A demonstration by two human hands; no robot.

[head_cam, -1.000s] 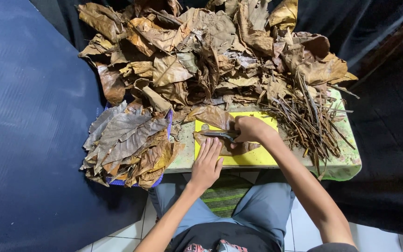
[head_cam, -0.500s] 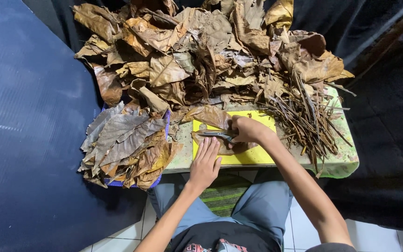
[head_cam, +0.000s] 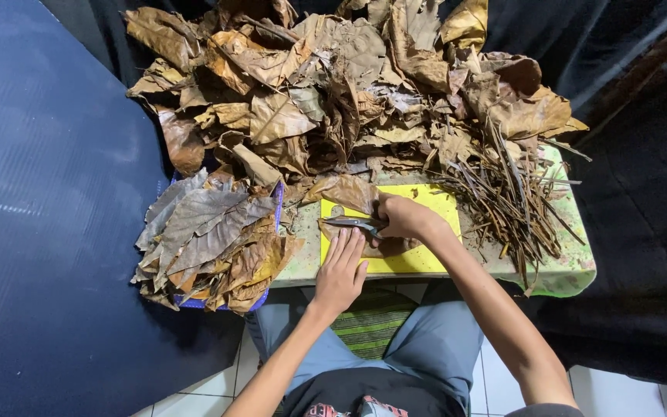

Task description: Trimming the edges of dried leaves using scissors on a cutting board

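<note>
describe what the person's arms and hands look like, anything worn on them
Both forearms are bare: no sleeves, gloves, watch or bands show. The left hand and right hand show no rings that I can make out. A dark sleeve edge shows only at the right upper arm.

Dry brown crinkled leaves (head_cam: 333, 93): matt, papery, brittle-looking | grey-brown flat leaf stack (head_cam: 210, 232): dull, veined, rough | thin brown woody stems (head_cam: 507, 201): rough, matt | yellow flat cutting mat (head_cam: 426, 259): smooth plastic, low sheen | slim grey scissors (head_cam: 353, 223): metal, faintly glossy | pale green table (head_cam: 573, 270): worn, stained, matt | dark blue sheet (head_cam: 32, 193): ribbed, slightly glossy.
</note>
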